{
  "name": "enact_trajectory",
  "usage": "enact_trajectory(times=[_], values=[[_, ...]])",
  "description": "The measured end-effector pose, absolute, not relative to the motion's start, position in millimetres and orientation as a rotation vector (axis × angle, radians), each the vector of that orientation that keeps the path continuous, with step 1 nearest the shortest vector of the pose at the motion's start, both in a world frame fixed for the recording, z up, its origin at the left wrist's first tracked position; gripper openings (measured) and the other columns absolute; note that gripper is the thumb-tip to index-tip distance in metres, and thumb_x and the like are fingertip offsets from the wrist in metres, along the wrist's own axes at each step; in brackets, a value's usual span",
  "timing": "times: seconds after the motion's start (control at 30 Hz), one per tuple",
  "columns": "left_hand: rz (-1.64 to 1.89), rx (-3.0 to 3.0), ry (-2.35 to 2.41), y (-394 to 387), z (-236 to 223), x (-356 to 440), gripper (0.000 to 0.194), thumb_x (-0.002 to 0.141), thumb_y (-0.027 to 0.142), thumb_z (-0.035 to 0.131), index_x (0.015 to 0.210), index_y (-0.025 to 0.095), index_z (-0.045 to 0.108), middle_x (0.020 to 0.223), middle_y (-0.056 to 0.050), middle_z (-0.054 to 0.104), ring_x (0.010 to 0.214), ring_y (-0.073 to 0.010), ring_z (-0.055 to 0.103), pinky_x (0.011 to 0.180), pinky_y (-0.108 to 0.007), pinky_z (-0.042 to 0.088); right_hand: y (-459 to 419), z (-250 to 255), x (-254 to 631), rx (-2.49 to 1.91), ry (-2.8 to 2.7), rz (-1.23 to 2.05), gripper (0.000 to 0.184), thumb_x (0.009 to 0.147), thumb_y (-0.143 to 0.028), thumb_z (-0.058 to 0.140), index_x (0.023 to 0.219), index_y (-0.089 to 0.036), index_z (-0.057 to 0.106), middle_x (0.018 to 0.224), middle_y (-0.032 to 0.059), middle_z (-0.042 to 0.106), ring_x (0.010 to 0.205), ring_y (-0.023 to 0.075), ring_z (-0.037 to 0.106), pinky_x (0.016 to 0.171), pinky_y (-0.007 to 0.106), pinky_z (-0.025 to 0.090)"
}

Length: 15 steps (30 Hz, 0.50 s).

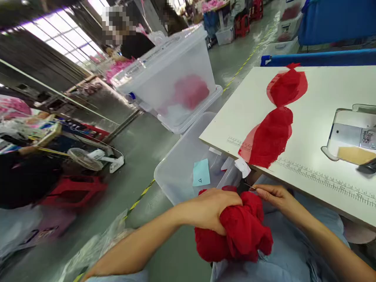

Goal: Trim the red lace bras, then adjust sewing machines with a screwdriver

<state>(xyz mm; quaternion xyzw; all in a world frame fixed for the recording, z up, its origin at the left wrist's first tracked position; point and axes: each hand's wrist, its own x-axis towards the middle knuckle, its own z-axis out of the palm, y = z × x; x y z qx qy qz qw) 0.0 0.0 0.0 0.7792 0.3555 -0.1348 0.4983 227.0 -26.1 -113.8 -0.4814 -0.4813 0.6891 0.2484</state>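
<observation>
Evidently the left hand (pixel 216 205) is closed around a bunched red cloth (pixel 245 235) at the bottom centre of the frame, probably to keep its loose folds gathered. Just right of it, the right hand (pixel 274 196) pinches a thin tool (pixel 249 186), its kind too small to tell; a fingertip grip suits something so slender. Red pieces (pixel 270 137) lie on the white table (pixel 326 86) at right, likely spread to stay flat, and a plastic box (pixel 176 160) sits beside it, presumably for easy reach.
</observation>
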Motion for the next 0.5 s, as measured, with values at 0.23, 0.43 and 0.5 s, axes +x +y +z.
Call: enact_trajectory(times=[0.23,0.43,0.5], values=[[-0.195,1.748,0.74,3,11,-12,0.036,0.066,0.047,0.072,0.082,0.021,0.054,0.077,0.005,0.055,0.071,-0.0135,0.05,0.066,-0.025,0.037,-49,-126,256,-1.296,-1.769,1.552,0.062,0.09,-0.069,0.044,0.107,-0.018,0.075,0.104,0.0129,0.075,0.1,0.0331,0.069,0.087,0.044,0.057],[0.222,1.418,0.892,16,15,-6,0.037,0.059,0.031,0.079,0.089,0.018,0.062,0.084,0.0,0.064,0.079,-0.018,0.058,0.073,-0.028,0.049,-62,-64,295,-1.552,-2.056,0.087,0.038,0.101,-0.038,0.042,0.123,-0.015,0.064,0.09,0.0111,0.067,0.078,0.0264,0.064,0.052,0.032,0.043],[0.394,1.281,0.994,18,13,6,0.037,0.059,0.03,0.08,0.09,0.018,0.064,0.088,-0.002,0.068,0.085,-0.0212,0.062,0.076,-0.031,0.052,-47,-62,306,-1.732,-2.06,-0.264,0.041,0.101,-0.037,0.037,0.114,-0.011,0.067,0.088,0.0142,0.063,0.075,0.0301,0.059,0.047,0.034,0.034]])
